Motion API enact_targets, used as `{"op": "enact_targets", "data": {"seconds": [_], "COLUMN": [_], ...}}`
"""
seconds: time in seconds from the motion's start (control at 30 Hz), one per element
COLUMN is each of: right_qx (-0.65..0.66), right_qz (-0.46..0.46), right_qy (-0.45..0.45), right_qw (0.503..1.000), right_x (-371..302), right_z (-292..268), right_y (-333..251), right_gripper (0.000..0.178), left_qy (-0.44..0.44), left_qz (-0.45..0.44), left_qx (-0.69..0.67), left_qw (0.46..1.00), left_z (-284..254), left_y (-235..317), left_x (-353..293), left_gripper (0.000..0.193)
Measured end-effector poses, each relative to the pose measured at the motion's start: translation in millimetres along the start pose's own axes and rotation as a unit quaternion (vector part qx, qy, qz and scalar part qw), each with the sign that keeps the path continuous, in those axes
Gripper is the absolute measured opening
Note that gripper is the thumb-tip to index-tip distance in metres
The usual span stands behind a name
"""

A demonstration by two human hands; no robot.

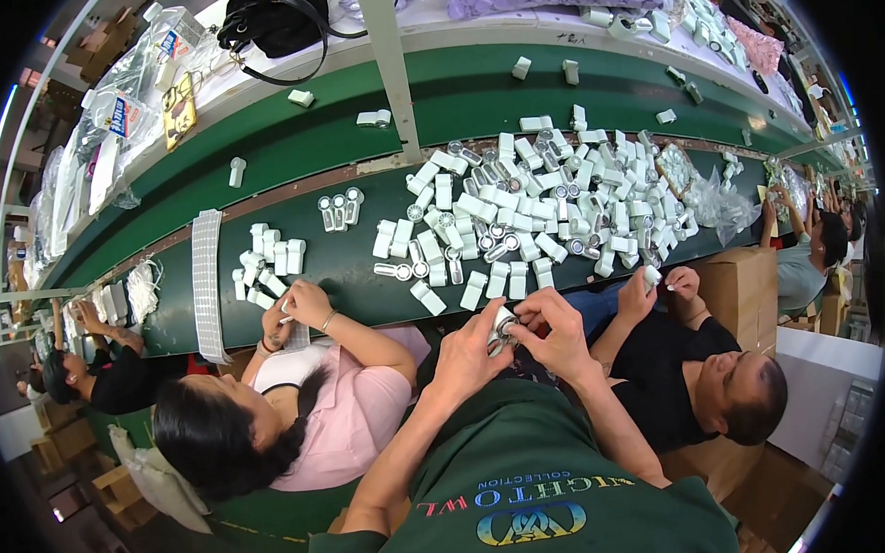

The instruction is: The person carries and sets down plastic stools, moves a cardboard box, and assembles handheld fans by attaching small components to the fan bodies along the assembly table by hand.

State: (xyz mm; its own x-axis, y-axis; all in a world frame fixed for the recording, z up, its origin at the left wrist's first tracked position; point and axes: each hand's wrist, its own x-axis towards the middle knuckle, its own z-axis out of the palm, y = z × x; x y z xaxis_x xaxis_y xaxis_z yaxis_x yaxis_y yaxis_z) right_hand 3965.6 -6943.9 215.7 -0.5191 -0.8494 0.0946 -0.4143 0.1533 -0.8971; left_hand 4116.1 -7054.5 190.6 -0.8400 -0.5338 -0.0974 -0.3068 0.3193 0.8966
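Close to my body, just off the near edge of the work table, my left hand (468, 357) is closed round a small white plastic device (504, 322) with a round, dark-and-silver end. The fingers of my right hand (559, 333) pinch at that round end from the right. Whether a smaller part sits between those fingertips is hidden. Right beyond my hands spreads a big heap of similar white devices (518, 208), some showing ringed round heads and others smooth oblong bodies.
The green table (345, 270) runs left to right. A co-worker in pink (345, 407) sits at my left, another in black (675, 380) at my right; both handle white pieces. A white grid-patterned strip (208, 285) lies left. Clear plastic bags (723, 211) lie right. A metal post (389, 74) rises beyond.
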Motion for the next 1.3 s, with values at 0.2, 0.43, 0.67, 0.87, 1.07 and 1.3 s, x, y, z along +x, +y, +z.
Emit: {"op": "enact_targets", "data": {"seconds": [0.2,0.43,0.67,0.87,1.07,1.3], "right_qx": [0.155,0.189,0.376,0.152,0.050,0.385], "right_qz": [0.183,0.197,0.343,0.394,0.354,0.340], "right_qy": [-0.113,-0.181,-0.174,0.041,0.025,-0.136], "right_qw": [0.964,0.945,0.843,0.906,0.934,0.847], "right_x": [6,-13,-54,-88,-88,-65], "right_z": [-15,-16,2,32,71,86], "right_y": [21,46,121,218,236,200], "right_gripper": [0.050,0.042,0.041,0.017,0.021,0.054], "left_qy": [-0.044,-0.120,-0.102,-0.065,-0.062,-0.113], "left_qz": [-0.007,-0.066,-0.107,-0.310,-0.364,-0.384], "left_qx": [-0.054,-0.109,-0.111,-0.404,-0.381,-0.268], "left_qw": [0.998,0.985,0.983,0.858,0.848,0.876], "left_z": [-2,6,40,38,24,18], "left_y": [5,1,-49,-84,-96,-90], "left_x": [2,-8,-24,-12,-16,-7], "left_gripper": [0.071,0.073,0.070,0.064,0.077,0.086]}}
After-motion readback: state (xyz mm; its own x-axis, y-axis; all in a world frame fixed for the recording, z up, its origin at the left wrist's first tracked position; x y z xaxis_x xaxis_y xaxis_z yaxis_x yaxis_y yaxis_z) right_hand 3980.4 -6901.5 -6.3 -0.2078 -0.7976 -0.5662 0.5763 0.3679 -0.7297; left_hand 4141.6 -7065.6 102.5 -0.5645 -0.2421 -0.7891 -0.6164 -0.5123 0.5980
